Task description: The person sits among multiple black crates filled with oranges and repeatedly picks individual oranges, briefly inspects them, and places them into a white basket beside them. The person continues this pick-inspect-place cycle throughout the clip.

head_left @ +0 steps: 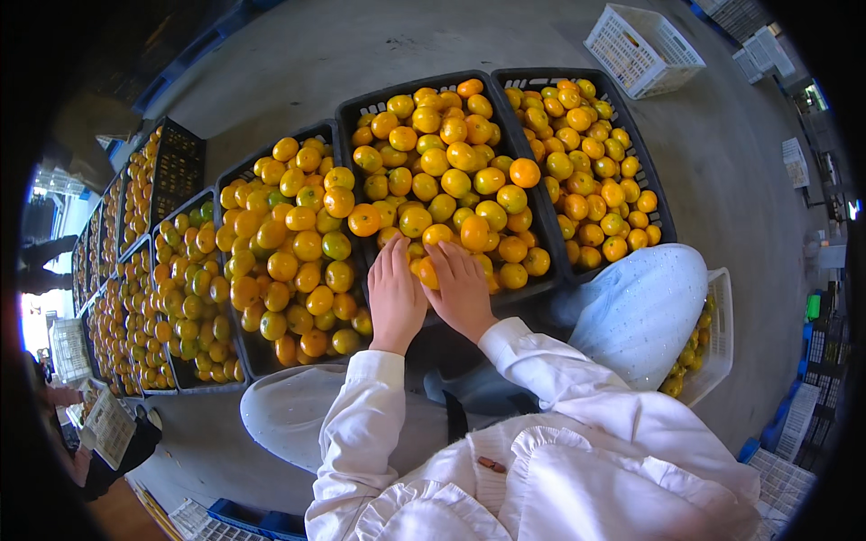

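Observation:
Both my hands rest at the near edge of a black plastic crate (346, 115) heaped with orange and yellow-green citrus fruits (434, 162). My left hand (397, 291) lies with its fingers over the fruits by the crate's near left part; its palm side is hidden. Beside it, my right hand (460, 287) curves over the fruits, and an orange citrus fruit (427, 274) shows between the two hands. Whether either hand grips a fruit cannot be told. More black crates full of citrus stand to the left (233, 324) and to the right (666, 209).
A white plastic crate (666, 71) stands on the concrete floor at the upper right. Another white crate (724, 338) with citrus is beside my right knee. Rows of filled black crates run off to the left. At the lower left a person (61, 399) holds a white crate (111, 422).

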A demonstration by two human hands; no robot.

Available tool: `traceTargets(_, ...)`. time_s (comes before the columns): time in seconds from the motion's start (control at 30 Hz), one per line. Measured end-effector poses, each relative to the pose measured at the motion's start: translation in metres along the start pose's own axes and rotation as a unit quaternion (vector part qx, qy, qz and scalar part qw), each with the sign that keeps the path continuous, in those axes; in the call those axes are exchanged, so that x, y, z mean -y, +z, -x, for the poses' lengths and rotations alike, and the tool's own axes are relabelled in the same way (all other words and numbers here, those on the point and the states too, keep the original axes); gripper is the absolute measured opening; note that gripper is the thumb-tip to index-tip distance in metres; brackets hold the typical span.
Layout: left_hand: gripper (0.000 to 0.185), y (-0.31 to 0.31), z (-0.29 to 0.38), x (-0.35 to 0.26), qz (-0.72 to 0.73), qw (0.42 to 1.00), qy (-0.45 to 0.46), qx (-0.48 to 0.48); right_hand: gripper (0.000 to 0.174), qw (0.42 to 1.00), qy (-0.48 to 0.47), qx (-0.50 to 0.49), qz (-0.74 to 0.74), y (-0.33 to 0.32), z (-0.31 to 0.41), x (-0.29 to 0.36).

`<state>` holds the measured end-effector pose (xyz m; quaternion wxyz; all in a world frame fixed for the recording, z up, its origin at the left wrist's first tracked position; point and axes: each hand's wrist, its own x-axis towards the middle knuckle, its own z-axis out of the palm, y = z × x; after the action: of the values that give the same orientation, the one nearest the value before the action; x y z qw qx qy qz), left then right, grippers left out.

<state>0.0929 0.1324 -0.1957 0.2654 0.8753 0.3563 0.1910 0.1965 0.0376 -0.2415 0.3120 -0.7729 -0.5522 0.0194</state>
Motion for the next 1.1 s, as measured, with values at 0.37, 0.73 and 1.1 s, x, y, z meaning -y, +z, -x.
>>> traceTargets(0.37,0.056,0.035,0.028,-0.024,0.001,0.992,0.122,0.038,0.045,0.990,-0.074,-0.105,-0.054,-0.043,-0.109,-0.092)
traceTargets(0.73,0.046,0.037,0.026,-0.016,-0.145,0.969,0.176,0.094,0.046,0.988,0.013,0.088,-0.126,-0.034,-0.138,-0.124)
traceTargets(1.1,0.047,0.039,0.029,-0.016,-0.134,0.972,0.176,0.076,0.038,0.963,-0.073,0.259,-0.023,-0.115,-0.093,-0.140)
